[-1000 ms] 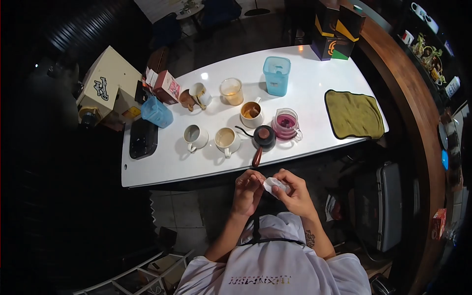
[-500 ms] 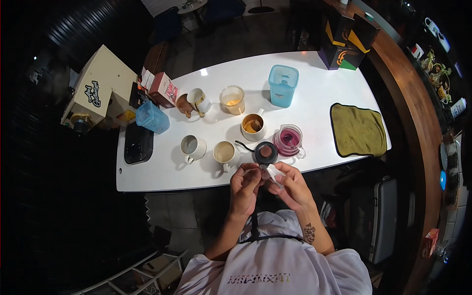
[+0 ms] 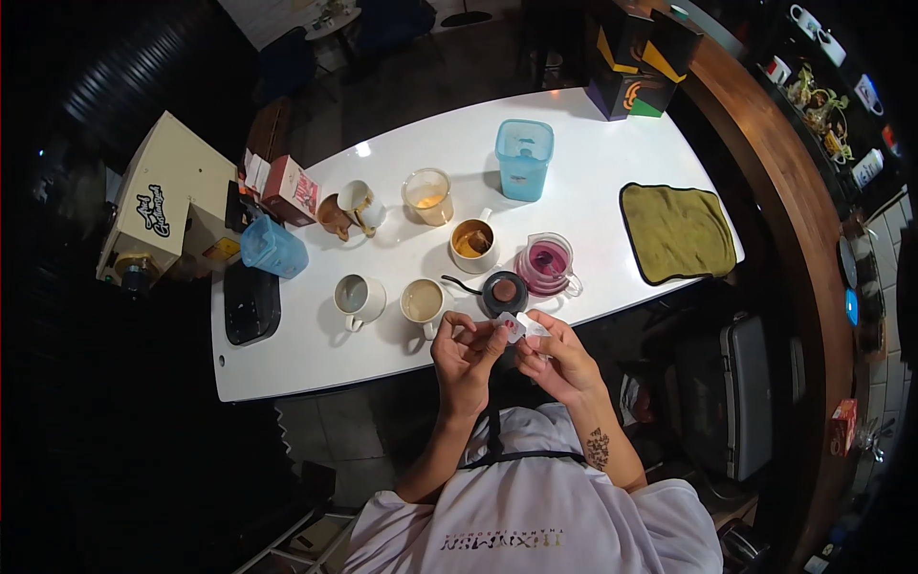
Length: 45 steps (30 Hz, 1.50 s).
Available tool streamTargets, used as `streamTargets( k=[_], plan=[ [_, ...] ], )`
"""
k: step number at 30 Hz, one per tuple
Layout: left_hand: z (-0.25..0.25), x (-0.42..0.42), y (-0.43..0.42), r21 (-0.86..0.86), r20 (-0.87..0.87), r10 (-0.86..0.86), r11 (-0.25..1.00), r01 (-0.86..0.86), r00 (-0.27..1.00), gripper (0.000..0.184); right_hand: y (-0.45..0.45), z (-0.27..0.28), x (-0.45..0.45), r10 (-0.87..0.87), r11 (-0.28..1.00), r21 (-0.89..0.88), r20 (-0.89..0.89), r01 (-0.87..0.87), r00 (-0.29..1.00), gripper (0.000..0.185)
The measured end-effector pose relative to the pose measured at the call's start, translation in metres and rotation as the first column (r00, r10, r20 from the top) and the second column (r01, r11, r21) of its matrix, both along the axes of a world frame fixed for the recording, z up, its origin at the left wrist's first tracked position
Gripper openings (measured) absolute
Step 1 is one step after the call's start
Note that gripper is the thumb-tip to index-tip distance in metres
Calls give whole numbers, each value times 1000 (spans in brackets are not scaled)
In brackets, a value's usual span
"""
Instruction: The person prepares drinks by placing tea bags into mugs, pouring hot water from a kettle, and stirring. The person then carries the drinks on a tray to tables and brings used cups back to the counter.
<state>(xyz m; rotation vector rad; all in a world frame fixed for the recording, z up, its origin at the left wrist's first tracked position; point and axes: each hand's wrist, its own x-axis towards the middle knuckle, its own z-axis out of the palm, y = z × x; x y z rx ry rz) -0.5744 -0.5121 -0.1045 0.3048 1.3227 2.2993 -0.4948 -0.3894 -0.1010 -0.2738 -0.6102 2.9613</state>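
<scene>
My left hand (image 3: 466, 356) and my right hand (image 3: 562, 362) meet at the table's front edge. Between their fingertips is a small white paper packet (image 3: 523, 328) with a reddish mark; both hands pinch it, and what it contains cannot be made out. Just beyond the fingers stands a dark round pot (image 3: 504, 294) with a brown knob and a thin black handle. To its right is a glass jug (image 3: 546, 263) of purple-red liquid. A mug (image 3: 474, 244) behind the pot holds amber liquid and what looks like a tea bag. Left of the pot is a cream mug (image 3: 426, 302).
Farther left are a grey-white mug (image 3: 360, 300) and a black tray (image 3: 252, 311). Toward the back stand a clear cup (image 3: 427, 196) and a blue container (image 3: 524, 161). A green cloth (image 3: 679, 234) lies at right. A beige machine (image 3: 172, 201) stands at left.
The white packet, crumpled-looking before, now shows flatter with its reddish mark visible. My fingers have shifted around it, and the camera view has turned slightly.
</scene>
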Motion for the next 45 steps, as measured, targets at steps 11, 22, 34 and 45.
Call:
streamTargets(
  k=[11,22,34,45],
  plan=[
    [8,15,3,88,24,-136,987,133,990,30,7,-5,17,-75,992,-111,-69,67,995,30],
    [12,2,-12,218,177,-448,886,409,876,28,27,-11,27,-46,967,253,53,31,998,25],
    [30,20,-20,-353,-335,-324,914,201,885,15,25,-8,19,-290,700,691,42,182,956,10],
    [20,3,-71,-435,-287,-154,900,14,946,13,62,-7,28,-13,693,719,-58,51,998,8]
  ],
)
